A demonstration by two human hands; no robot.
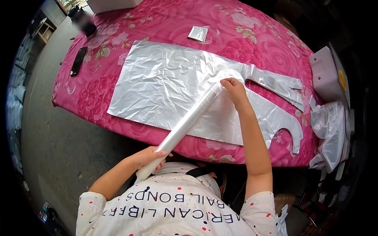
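On the far left of the pink flowered tablecloth (98, 102) a dark phone (78, 60) lies near the edge, well apart from the work. Should the cloth get tugged, the phone could slide off onto the concrete floor (59, 137).

Next comes the left hand (147, 156), below the table edge and close to the body, its fingers closed around the lower end of a roll of clear plastic film (187, 122). The roll slants up and to the right, its upper part lying over the table. The film looks slick, so a loose hold could let the roll slip through the fingers and drop into the lap or to the floor.

Under the roll's upper end a flat sheet of silvery plastic (165, 82), cut to an apron-like shape with straps to the right, lies spread on the cloth. Dragging the roll across it could wrinkle or shift it, and it seems light enough to lift with any draught.

Beyond it sits a small folded packet of clear plastic (198, 34), clear of the hands.

The right hand (235, 91) pinches the top end of the roll over the sheet, fingers shut on it. A twist here out of step with the left hand could loosen the winding so the layers telescope.

At the far right, a white box (325, 74) and a heap of crumpled plastic (330, 126) crowd the table edge; a swing of the right elbow might knock them.
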